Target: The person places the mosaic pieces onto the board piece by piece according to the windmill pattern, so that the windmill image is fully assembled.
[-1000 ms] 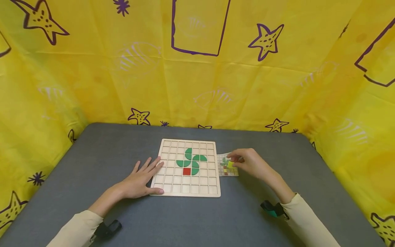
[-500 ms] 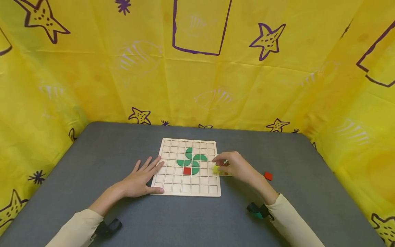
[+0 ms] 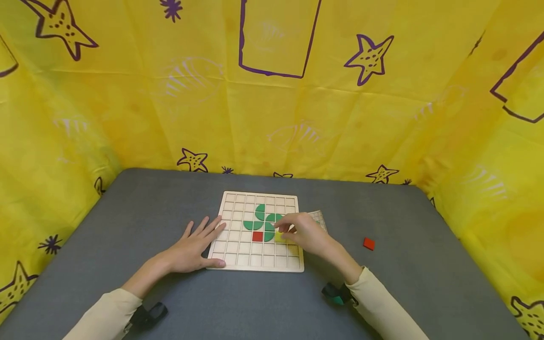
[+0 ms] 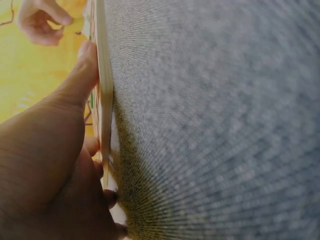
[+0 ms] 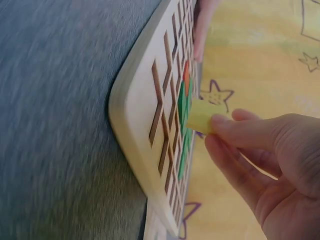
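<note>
A wooden grid board (image 3: 242, 259) lies mid-table, with several green quarter-round tiles (image 3: 260, 208) and a red square tile (image 3: 257, 236) set in its cells. My left hand (image 3: 191, 248) rests at the board's left edge, fingers spread and straight, thumb on the near left corner. Over the board's right half, my right hand (image 3: 308, 233) pinches a yellow square tile (image 5: 201, 116) between thumb and fingers. In the head view that tile sits just right of the lowest green pieces; the right wrist view shows it tilted close above the grid.
A printed pattern card (image 3: 318, 218) lies by the board's right edge, partly covered by my right hand. Farther right on the dark grey table (image 3: 212, 307) is a loose red square tile (image 3: 369, 243). A yellow patterned cloth (image 3: 272, 118) hangs around the back and sides.
My right hand has carried the yellow tile left from above the card to over the board. The loose red tile came into sight behind it. My left hand has stayed put.
</note>
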### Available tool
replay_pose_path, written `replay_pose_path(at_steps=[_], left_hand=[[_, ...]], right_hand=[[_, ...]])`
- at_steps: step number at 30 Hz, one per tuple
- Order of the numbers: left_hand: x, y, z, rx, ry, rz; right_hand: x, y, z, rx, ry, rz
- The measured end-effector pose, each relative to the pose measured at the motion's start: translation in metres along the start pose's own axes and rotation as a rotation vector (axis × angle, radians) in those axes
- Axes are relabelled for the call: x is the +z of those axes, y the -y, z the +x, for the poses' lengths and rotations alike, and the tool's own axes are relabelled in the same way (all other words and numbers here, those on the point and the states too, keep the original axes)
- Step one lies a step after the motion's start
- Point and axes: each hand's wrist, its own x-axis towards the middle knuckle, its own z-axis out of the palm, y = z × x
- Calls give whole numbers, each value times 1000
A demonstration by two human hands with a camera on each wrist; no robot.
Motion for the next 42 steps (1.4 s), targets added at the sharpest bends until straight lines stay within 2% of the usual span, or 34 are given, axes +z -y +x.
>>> replay_pose_path(at_steps=[8,13,19,26,35,42], left_hand=[[5,-5,6,38,10,3],[3,-3,3,14,-3,12],[1,-3,2,16,8,-4],[-1,-4,0,9,12,-16],[-1,-3,-1,8,10,-20],[0,0,-1,4,3,-8]], right_hand=[[3,2,-6,6,-33,38],[8,8,2,-12,2,61],[17,18,11,-27,47,51],[26,23,18,-8,75,48],[35,25,22,-4,102,79],[39,28,25,24,89,62]])
